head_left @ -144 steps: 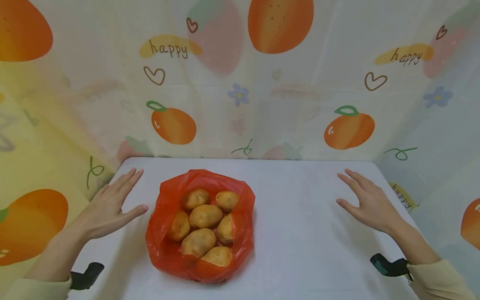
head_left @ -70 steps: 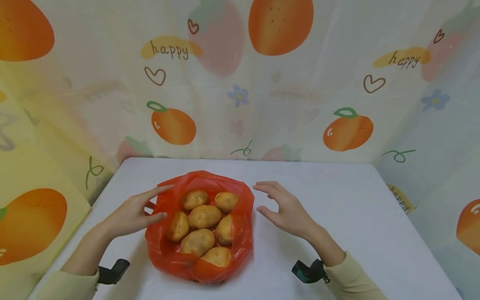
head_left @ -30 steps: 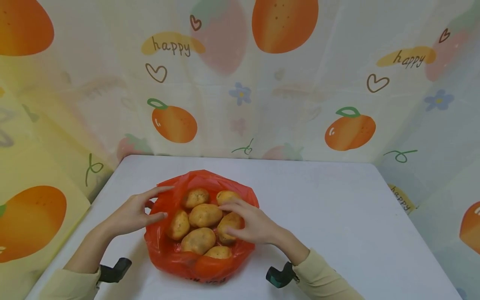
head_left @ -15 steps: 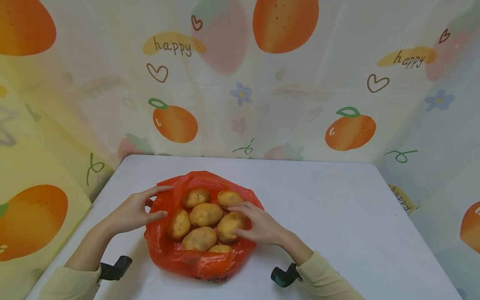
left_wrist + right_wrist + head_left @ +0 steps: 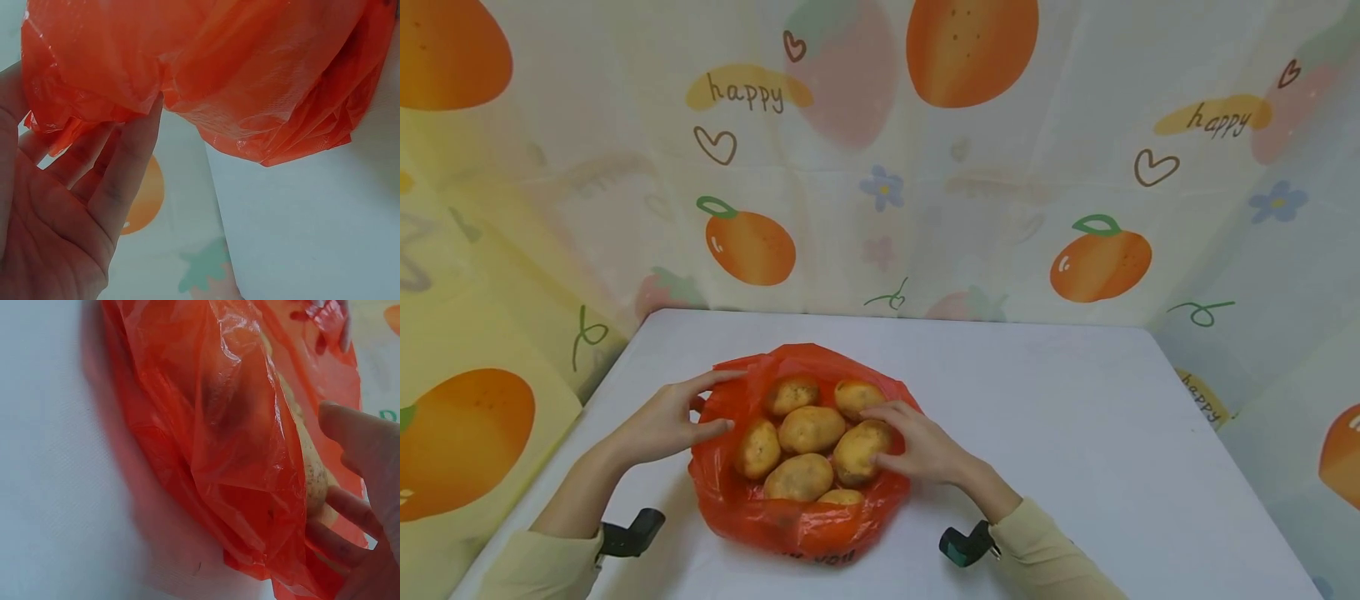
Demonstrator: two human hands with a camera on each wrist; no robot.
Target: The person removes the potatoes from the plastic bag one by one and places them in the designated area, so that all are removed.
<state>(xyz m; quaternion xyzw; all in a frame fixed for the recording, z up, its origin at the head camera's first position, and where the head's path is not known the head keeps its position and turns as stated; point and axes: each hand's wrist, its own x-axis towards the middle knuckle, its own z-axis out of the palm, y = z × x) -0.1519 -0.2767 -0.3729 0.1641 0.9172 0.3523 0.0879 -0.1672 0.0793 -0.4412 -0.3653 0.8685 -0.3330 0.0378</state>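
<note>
A red plastic bag [image 5: 730,508] stands on the white table with its mouth spread. Several potatoes [image 5: 811,429] lie inside it. My left hand [image 5: 658,427] holds the bag's left rim; in the left wrist view its fingers [image 5: 128,159] run up against and partly behind the crinkled film. At the right side of the mouth, my right hand [image 5: 925,446] reaches over the rim, fingers and thumb apart beside the right-hand potato [image 5: 859,452]. In the right wrist view, two fingers [image 5: 350,509] slip between the film and a potato [image 5: 312,469]. The bag hides the lower potatoes.
The white table [image 5: 1060,417] extends to the right of the bag. A fruit-printed curtain [image 5: 962,225] hangs behind and around it. A black wrist camera sits on each forearm, the left one [image 5: 634,533] and the right one [image 5: 966,546].
Both hands came in from the sides to the bag; the left then stayed at its rim. My right hand reached into the mouth, drew the right rim outward, then eased back slightly, uncovering more of the right-hand potato.
</note>
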